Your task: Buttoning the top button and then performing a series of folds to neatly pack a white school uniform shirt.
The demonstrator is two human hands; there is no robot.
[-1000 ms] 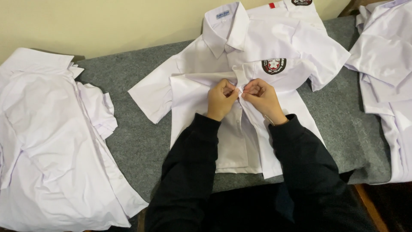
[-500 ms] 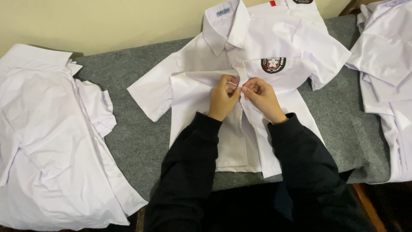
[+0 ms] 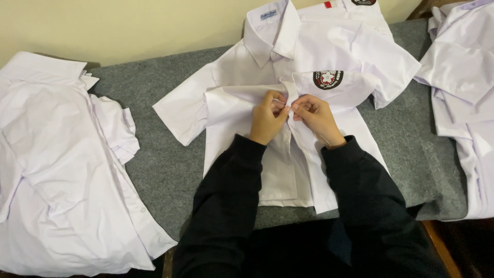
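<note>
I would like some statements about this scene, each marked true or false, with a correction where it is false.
1. Both hands meet at the front opening of the white shirt. True: the left hand and the right hand pinch the fabric there, fingertips close together.
2. The shirt lies on a bare wooden table. False: it lies on a grey felt-like cover.
3. A round dark badge is on the shirt's chest pocket. True.
4. The person wears short white sleeves. False: the sleeves are long and dark.
5. No other clothing is in view. False: a pile of white shirts lies at the left, and more white shirts at the right.
</note>
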